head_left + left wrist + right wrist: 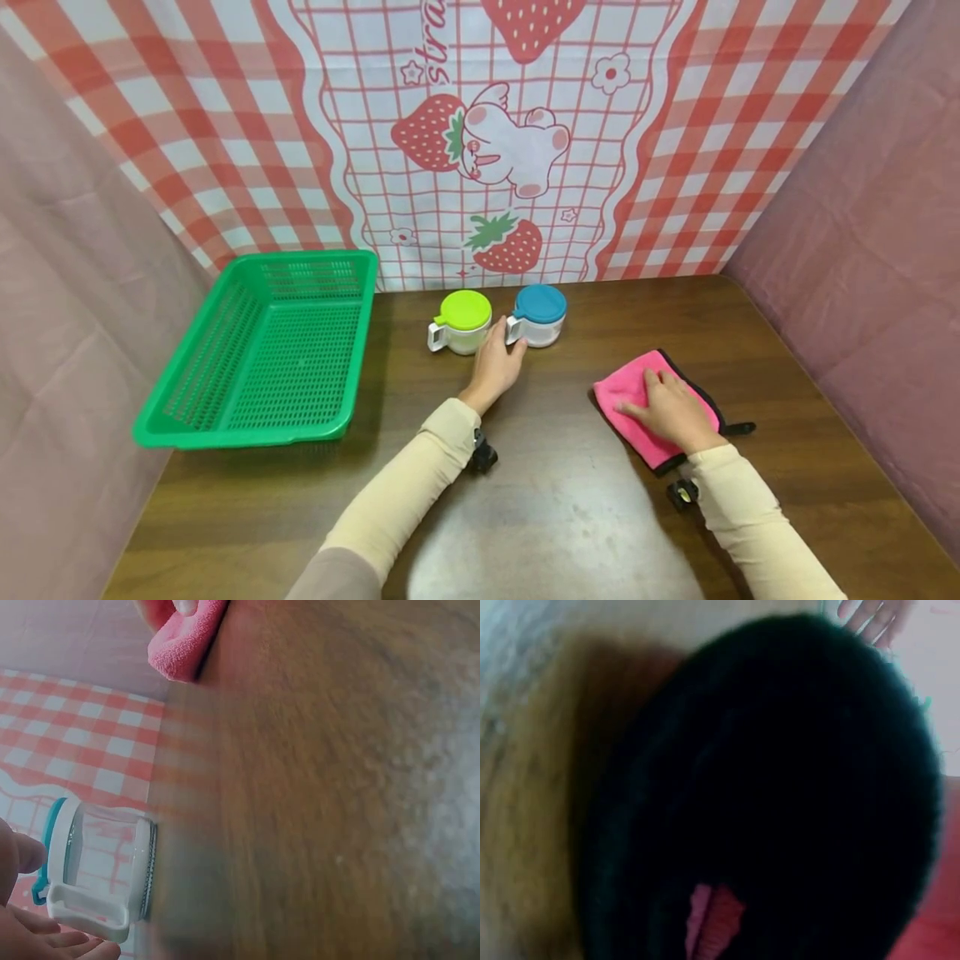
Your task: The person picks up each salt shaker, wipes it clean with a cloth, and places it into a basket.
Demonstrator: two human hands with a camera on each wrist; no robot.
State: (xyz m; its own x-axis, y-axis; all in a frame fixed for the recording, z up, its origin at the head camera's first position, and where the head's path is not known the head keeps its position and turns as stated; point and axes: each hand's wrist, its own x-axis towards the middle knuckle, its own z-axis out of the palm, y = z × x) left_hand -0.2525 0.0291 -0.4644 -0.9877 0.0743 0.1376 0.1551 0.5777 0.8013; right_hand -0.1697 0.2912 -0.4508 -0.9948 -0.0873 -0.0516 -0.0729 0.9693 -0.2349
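Note:
My left hand [498, 363] reaches between two clear jars with white handles. Its fingers are loosely extended beside the handle of the blue-lidded jar [538, 321]; in the left wrist view, the thumb is near the lid and the other fingers are by the handle of that jar [101, 862]. Whether they touch is unclear. Just left of this hand stands the green-lidded jar [465, 321]. My right hand [673, 410] rests with spread fingers on a pink cloth [626, 390] with black edging. A dark, blurred shape fills most of the right wrist view.
A green plastic basket [300, 432] with slotted walls stands at the left on the wooden table [555, 500]. Behind the jars hangs a strawberry-print checked curtain [517, 225]. Pink drapes [847, 250] close off both sides.

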